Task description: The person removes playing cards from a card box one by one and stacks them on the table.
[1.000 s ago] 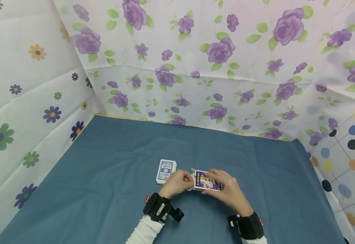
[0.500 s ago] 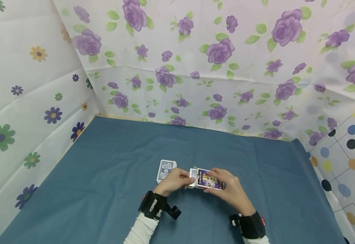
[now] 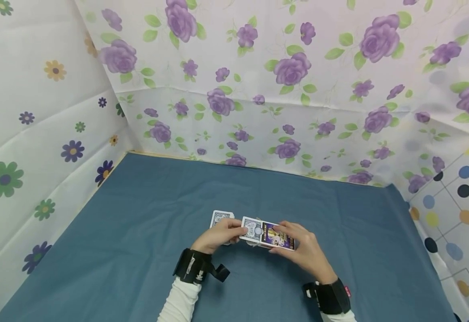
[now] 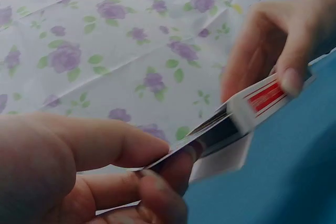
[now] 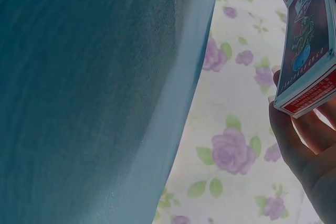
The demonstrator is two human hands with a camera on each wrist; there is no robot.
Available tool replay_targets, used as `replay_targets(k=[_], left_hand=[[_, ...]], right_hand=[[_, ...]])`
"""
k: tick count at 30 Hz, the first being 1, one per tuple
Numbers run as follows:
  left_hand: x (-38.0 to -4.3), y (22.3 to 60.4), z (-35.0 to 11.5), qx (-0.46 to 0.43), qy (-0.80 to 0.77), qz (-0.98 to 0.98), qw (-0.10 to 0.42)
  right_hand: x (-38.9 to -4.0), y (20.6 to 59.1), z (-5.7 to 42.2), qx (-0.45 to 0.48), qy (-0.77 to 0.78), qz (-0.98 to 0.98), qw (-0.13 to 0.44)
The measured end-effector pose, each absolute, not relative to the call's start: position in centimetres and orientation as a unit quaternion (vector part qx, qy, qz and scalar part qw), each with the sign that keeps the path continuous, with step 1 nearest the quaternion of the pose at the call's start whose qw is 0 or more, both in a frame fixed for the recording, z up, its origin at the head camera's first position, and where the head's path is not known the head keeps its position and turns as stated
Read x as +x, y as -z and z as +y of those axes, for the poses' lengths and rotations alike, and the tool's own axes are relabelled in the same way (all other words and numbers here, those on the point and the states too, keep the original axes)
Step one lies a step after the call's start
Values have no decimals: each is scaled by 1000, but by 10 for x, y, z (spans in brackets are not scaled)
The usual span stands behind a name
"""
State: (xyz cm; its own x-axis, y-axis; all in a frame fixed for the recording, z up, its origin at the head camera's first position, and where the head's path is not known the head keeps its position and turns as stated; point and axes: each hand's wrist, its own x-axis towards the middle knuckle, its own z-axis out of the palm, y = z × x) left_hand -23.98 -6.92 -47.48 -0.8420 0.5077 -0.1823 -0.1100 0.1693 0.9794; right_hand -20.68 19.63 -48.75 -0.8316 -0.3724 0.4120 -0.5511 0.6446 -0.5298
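Observation:
My right hand [image 3: 304, 250] grips a purple playing-card box [image 3: 278, 237] by its long sides, with the mouth facing left. Playing cards [image 3: 252, 229] with blue-and-white patterned backs stick out of that mouth by roughly half their length. The left hand [image 3: 215, 236] pinches their outer end between thumb and fingers. In the left wrist view, the box's white side with a red label [image 4: 266, 97] shows, and a white flap [image 4: 223, 160] hangs below the mouth. Behind the left hand lies a second stack of cards [image 3: 221, 215], partly covered by it.
Blue cloth [image 3: 162, 197] covers the table. Flower-printed sheeting [image 3: 258, 129] rises along the back edge, with more patterned sheeting on the left and right. Black straps with cameras [image 3: 194, 268] sit on both wrists.
My left hand has moved left, drawing the cards out of the box; first none showed clearly, then a short end, now about half. The right hand and box have shifted only slightly.

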Motion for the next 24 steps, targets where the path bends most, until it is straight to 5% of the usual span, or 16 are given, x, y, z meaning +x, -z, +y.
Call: replay_targets(k=[8, 24], left_hand=[[-243, 475, -95, 134, -679, 671, 265], [-248, 479, -118, 40, -703, 688, 175]], right_hand=[[-208, 488, 198, 256, -332, -898, 136], [-209, 493, 197, 248, -336, -900, 127]])
